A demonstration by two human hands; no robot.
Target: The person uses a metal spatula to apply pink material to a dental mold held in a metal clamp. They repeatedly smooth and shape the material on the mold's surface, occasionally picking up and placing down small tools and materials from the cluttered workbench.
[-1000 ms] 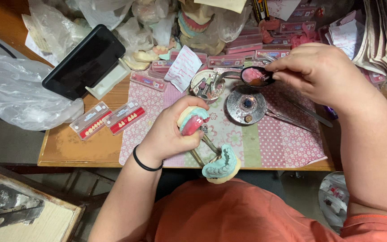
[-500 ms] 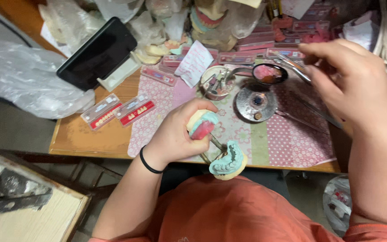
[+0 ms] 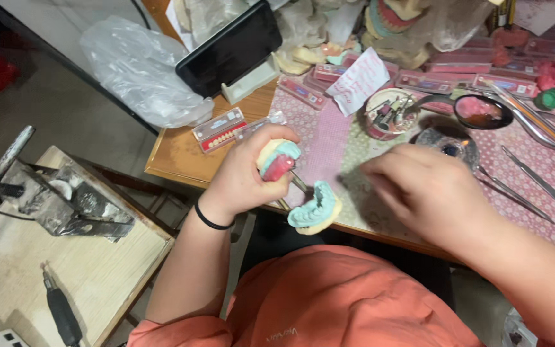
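While the left hand (image 3: 242, 183) is clamped on the hinged dental model (image 3: 290, 186), the blurred right hand's (image 3: 428, 193) finger state can't be told; the teal lower cast (image 3: 316, 209) could probably get knocked.

Dental workshop: tooth casts (image 3: 315, 209), instruments (image 3: 537, 182).

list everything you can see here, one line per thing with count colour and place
dental model: 1, teal and pink, in left hand
dental cast: 1, teal, at table's near edge
tablet: 1, black, propped at back left
tooth cards: 2, clear and red, left of mat
patterned mat: 1, pink, on table
small dish: 1, dark with pink inside, back right
metal tools: several, silver, right side
plastic bag: 1, clear, off table's left
paper note: 1, white, back centre
wristband: 1, black, left wrist
hands: left gripping model; right over mat
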